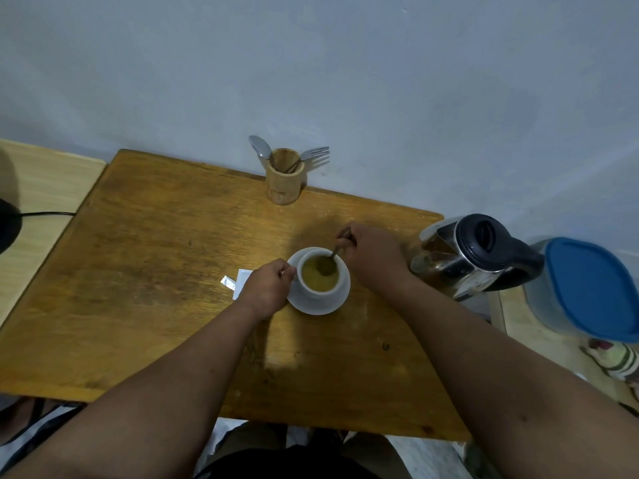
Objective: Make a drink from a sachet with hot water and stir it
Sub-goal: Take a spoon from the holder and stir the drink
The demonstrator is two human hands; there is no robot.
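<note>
A white cup (323,292) holding a yellowish drink stands on a white saucer (320,306) in the middle of the wooden table (155,271). My right hand (371,254) grips a spoon (334,252) whose bowl dips into the drink. My left hand (269,286) is closed against the cup's left side, where its handle is hidden. The torn white sachet (238,280) lies flat on the table, partly under my left hand.
A glass electric kettle (473,257) with a black lid and handle stands at the table's right edge. A wooden holder (284,181) with a spoon and forks stands by the wall. A blue-lidded container (591,288) is at the far right; a black cable runs at the left.
</note>
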